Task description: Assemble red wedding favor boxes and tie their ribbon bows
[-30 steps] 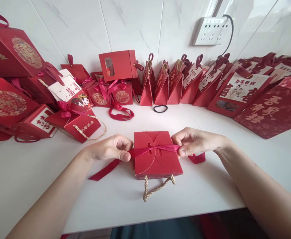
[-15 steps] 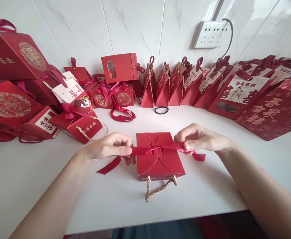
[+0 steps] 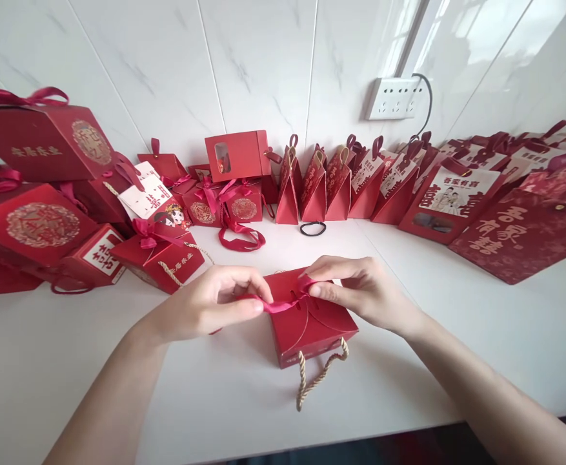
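A small red gift box (image 3: 312, 329) with curved closing flaps and a gold rope handle (image 3: 319, 378) lies on the white counter (image 3: 215, 400) in front of me. A dark pink ribbon (image 3: 277, 303) runs across its lid. My left hand (image 3: 210, 303) pinches the ribbon's left part at the box's left edge. From the right, my right hand (image 3: 355, 287) reaches over the lid with its fingers closed on the ribbon near the middle. Both hands are close together above the box.
Several red gift boxes (image 3: 35, 226) are stacked at the left. A row of red paper bags (image 3: 314, 187) lines the tiled wall, with larger red bags (image 3: 519, 236) at the right. A black hair band (image 3: 312, 228) and a loose ribbon (image 3: 241, 236) lie behind. A wall socket (image 3: 392, 98) is above.
Both hands have come inward from the box's sides to its lid, bringing the ribbon ends together. The view has tilted slightly, and the box is turned a little.
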{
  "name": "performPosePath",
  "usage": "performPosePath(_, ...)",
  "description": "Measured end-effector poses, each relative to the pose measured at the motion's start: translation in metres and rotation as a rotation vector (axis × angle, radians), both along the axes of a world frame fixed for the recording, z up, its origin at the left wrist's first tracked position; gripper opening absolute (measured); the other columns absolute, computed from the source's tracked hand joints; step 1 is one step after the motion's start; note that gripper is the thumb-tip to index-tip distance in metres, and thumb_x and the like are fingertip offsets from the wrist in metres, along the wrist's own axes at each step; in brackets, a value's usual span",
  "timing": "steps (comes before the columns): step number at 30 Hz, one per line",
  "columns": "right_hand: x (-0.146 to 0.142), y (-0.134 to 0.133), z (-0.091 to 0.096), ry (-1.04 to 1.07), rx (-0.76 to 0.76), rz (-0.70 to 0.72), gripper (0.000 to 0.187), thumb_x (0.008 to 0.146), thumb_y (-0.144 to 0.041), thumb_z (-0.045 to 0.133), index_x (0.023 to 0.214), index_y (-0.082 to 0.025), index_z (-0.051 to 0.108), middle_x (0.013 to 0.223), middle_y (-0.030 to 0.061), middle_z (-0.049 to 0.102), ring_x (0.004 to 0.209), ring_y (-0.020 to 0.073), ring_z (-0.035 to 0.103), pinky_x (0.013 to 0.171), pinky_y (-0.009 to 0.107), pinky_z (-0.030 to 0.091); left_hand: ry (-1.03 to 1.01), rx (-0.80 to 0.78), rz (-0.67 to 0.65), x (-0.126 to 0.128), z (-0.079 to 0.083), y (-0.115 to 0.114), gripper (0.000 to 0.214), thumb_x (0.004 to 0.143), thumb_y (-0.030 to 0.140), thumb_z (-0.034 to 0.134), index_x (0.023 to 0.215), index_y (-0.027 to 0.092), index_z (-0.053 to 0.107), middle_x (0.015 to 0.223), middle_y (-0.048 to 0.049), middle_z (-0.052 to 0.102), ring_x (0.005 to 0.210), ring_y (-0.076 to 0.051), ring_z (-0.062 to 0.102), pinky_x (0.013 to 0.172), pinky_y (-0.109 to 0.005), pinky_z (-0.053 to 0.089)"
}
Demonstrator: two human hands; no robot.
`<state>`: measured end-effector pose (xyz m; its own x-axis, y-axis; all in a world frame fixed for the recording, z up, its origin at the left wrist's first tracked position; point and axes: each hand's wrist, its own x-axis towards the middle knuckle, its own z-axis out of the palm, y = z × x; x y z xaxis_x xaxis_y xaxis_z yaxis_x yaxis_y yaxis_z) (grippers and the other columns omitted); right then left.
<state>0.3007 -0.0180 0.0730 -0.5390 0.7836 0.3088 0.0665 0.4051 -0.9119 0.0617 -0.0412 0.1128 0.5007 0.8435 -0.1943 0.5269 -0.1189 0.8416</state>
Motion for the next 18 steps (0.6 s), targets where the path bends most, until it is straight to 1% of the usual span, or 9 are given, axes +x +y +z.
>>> performPosePath(2, -0.005, 0.000, -0.002, -0.015, 0.031, -0.051, 0.018, 0.083, -0.034, 0.066, 0.080, -0.018, 0.074, 0.083, 0.0061, 0.068, 0.072, 0.0148, 0.060, 0.065, 0.028, 0.048, 0.081, 0.054, -0.005, 0.003, 0.002, -0.005, 0.019, 0.077, 0.035, 0.060, 0.086, 0.019, 0.063, 0.080, -0.0020, 0.060, 0.066, -0.013, 0.053, 0.056, -0.023, 0.043)
performPosePath(4, -0.007, -0.001, -0.004, -0.033, 0.060, -0.066, 0.019, 0.087, -0.032, 0.060, 0.084, -0.019, 0.074, 0.085, 0.0061, 0.066, 0.073, 0.0144, 0.060, 0.067, 0.027, 0.048, 0.155, 0.102, 0.009, 0.004, 0.001, -0.010, 0.021, 0.076, 0.036, 0.062, 0.091, 0.021, 0.063, 0.084, -0.0023, 0.062, 0.069, -0.014, 0.054, 0.057, -0.023, 0.043)
performPosePath(7, -0.010, -0.002, -0.005, -0.057, 0.104, -0.059, 0.023, 0.091, -0.024, 0.050, 0.093, -0.019, 0.072, 0.087, 0.0064, 0.062, 0.077, 0.0145, 0.060, 0.070, 0.028, 0.049, 0.252, 0.192, 0.072, 0.004, -0.002, -0.016, 0.019, 0.081, 0.037, 0.058, 0.094, 0.024, 0.063, 0.083, -0.0011, 0.063, 0.067, -0.014, 0.054, 0.055, -0.022, 0.042)
performPosePath(9, -0.011, -0.002, -0.005, -0.064, 0.119, -0.059, 0.023, 0.091, -0.021, 0.048, 0.092, -0.019, 0.071, 0.087, 0.0063, 0.062, 0.077, 0.0144, 0.060, 0.071, 0.028, 0.049, 0.311, 0.267, 0.127, 0.004, -0.002, -0.018, 0.017, 0.085, 0.038, 0.054, 0.093, 0.026, 0.062, 0.083, 0.0001, 0.062, 0.068, -0.014, 0.054, 0.057, -0.022, 0.041)
performPosePath(12, -0.013, -0.002, -0.005, -0.058, 0.070, -0.082, 0.015, 0.088, -0.019, 0.052, 0.089, -0.018, 0.066, 0.088, 0.0054, 0.065, 0.078, 0.0141, 0.061, 0.073, 0.029, 0.049, 0.387, 0.375, 0.169, 0.007, 0.004, -0.020, 0.019, 0.086, 0.044, 0.054, 0.088, 0.027, 0.063, 0.088, 0.0009, 0.062, 0.074, -0.014, 0.055, 0.062, -0.021, 0.042)
performPosePath(14, -0.013, -0.002, -0.006, -0.004, 0.012, -0.111, 0.007, 0.085, -0.018, 0.056, 0.091, -0.018, 0.060, 0.086, 0.0039, 0.067, 0.078, 0.0140, 0.062, 0.075, 0.029, 0.050, 0.422, 0.445, 0.159, 0.011, 0.011, -0.020, 0.024, 0.086, 0.048, 0.054, 0.084, 0.026, 0.063, 0.094, 0.0006, 0.060, 0.076, -0.013, 0.055, 0.064, -0.021, 0.042)
performPosePath(16, -0.014, -0.001, -0.007, 0.043, -0.037, -0.119, 0.014, 0.083, -0.018, 0.060, 0.096, -0.018, 0.055, 0.084, 0.0029, 0.069, 0.078, 0.0141, 0.064, 0.076, 0.030, 0.050, 0.432, 0.512, 0.133, 0.016, 0.018, -0.021, 0.027, 0.088, 0.047, 0.051, 0.081, 0.025, 0.063, 0.101, -0.0005, 0.058, 0.083, -0.015, 0.057, 0.068, -0.022, 0.043)
performPosePath(18, -0.015, 0.000, -0.008, 0.036, -0.054, -0.104, 0.015, 0.082, -0.021, 0.060, 0.096, -0.018, 0.058, 0.086, 0.0036, 0.070, 0.079, 0.0147, 0.064, 0.077, 0.031, 0.050, 0.423, 0.547, 0.100, 0.022, 0.023, -0.020, 0.029, 0.089, 0.047, 0.048, 0.080, 0.024, 0.063, 0.106, -0.0019, 0.057, 0.095, -0.018, 0.057, 0.074, -0.024, 0.044)
